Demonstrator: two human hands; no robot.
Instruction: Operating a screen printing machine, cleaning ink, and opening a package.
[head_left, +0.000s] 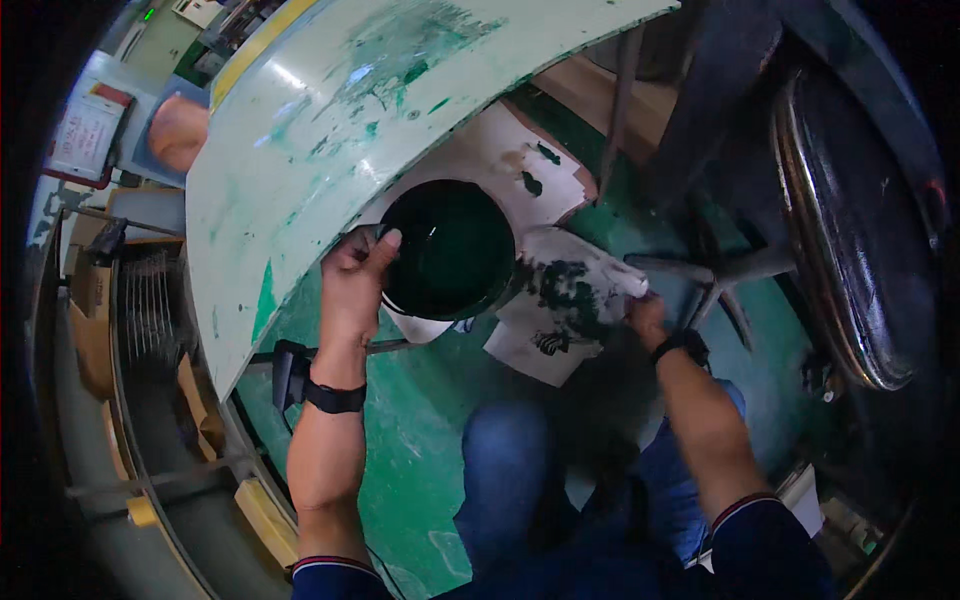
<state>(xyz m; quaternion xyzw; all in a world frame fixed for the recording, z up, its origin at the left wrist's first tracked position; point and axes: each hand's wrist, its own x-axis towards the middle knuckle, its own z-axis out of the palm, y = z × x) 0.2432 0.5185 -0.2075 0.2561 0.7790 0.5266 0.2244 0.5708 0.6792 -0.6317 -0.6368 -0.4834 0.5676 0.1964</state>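
Note:
A round dark bucket [445, 250] stands low beside the work table, its inside dark green; how full it is I cannot tell. My left hand [360, 258] grips its left rim, thumb over the edge and the other fingers mostly hidden. On the right, my right hand [646, 312] is closed on the corner of a pale sheet [525, 345] blotched with dark green, paper or cloth. Part of that sheet reaches to the bucket's right side. Behind the bucket lies another pale sheet [500, 150] with a few dark green spots.
A pale table top [300, 200] smeared with green overhangs the bucket's left side. To the right are a black stool [850, 230] with a chrome rim and metal legs [720, 275]. Shelving with a wire rack [148, 305] and cardboard stands left. The floor [400, 480] is green.

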